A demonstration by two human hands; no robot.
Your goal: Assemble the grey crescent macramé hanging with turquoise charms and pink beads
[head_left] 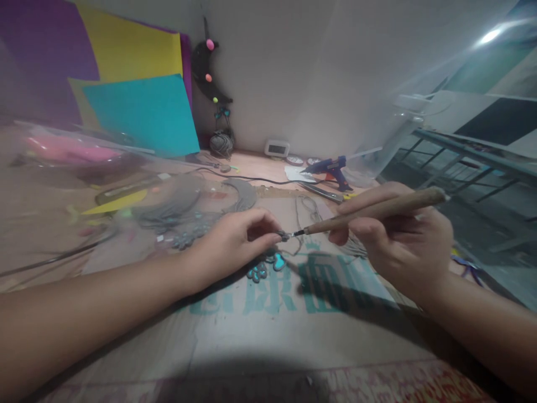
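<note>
My left hand [251, 232] pinches a small grey piece [284, 235] between thumb and fingertips. In my right hand [398, 240] is a slim tool with a wooden handle [377, 208] and a short dark tip; its exact kind I cannot make out. The tip meets or nearly meets the grey piece. Just below my left fingers lie a grey paw-shaped piece with turquoise pads [257, 272] and a small grey piece with a turquoise centre [279, 261]. Both rest on a pale sheet printed with green characters [335, 288].
A blue glue gun [331, 168] lies at the back, with scissors [323, 192] in front. Grey crescents and cord [180, 201] spread on the left. Coloured sheets [142, 115] lean on the wall beside a hanging dark crescent [205, 70]. A white digital clock [277, 148] stands behind.
</note>
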